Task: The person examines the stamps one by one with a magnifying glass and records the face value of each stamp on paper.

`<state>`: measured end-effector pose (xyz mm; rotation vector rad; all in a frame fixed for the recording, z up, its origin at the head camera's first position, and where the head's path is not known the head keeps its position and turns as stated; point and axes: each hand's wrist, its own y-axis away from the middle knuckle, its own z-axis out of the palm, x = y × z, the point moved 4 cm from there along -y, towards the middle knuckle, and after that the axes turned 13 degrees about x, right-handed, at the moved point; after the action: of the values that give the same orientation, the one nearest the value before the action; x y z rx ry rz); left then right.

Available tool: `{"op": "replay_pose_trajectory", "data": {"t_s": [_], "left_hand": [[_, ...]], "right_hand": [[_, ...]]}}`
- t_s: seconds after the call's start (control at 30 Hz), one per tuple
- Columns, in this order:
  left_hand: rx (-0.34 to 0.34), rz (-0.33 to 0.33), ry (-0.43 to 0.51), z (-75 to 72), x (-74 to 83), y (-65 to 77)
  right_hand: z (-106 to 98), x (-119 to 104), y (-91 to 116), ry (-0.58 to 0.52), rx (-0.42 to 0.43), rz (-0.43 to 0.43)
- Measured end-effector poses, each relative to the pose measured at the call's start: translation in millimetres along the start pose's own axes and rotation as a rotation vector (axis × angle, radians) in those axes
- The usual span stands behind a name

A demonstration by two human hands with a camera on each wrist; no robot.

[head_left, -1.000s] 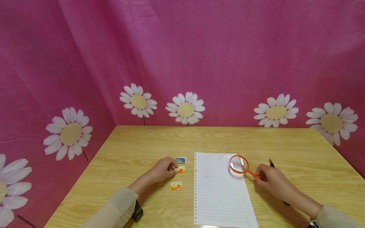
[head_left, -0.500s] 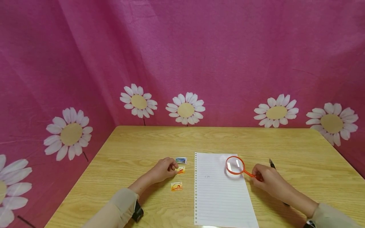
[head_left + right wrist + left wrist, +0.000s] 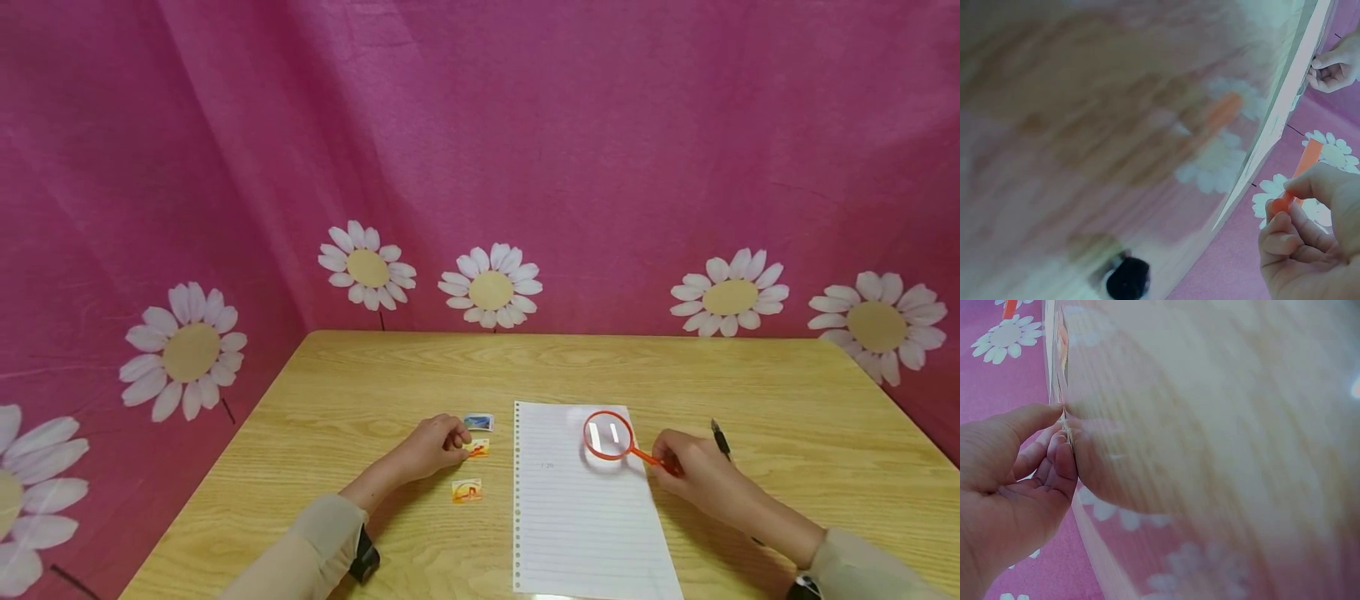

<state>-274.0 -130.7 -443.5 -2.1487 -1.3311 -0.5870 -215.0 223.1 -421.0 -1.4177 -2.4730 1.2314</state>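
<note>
In the head view my right hand (image 3: 701, 471) pinches the orange handle of a round magnifying glass (image 3: 608, 435). Its lens hovers over the upper right part of a lined, hole-punched paper sheet (image 3: 585, 525). To the left of the sheet, my left hand (image 3: 431, 446) has curled fingers and thumb at the left edge of a small yellow stamp (image 3: 479, 448), partly covering it. A blue stamp (image 3: 479, 422) lies just beyond, and another yellow stamp (image 3: 467, 490) lies nearer. The right wrist view shows the orange handle (image 3: 1309, 156) between thumb and fingers.
A black pen (image 3: 721, 437) lies right of the sheet, partly hidden under the right forearm. Faint writing marks the sheet's left part. The wooden table (image 3: 360, 367) reflects light, and a pink flowered curtain (image 3: 585, 167) surrounds its back and sides.
My right hand has moved left with the magnifying glass, so the lens now sits further in over the sheet. The left hand and the stamps stay in place.
</note>
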Motion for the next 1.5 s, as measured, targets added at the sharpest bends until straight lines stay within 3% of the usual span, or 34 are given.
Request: {"op": "replay_pose_trajectory", "data": {"t_s": [0.57,1.17,1.5], "left_hand": [[-0.003,-0.014,-0.001,0.9,-1.3,-0.9],[0.005,0.034,-0.017,-1.6,0.7,-0.2],[0.005,0.042,-0.02,-2.3,0.0,0.1]], "right_hand": [[10,-10,-7,-0.042,-0.015,-0.064],[24,-28,-19,-0.064,-0.02,-0.136],[33,-41,-27,-0.102,-0.02,-0.223]]}}
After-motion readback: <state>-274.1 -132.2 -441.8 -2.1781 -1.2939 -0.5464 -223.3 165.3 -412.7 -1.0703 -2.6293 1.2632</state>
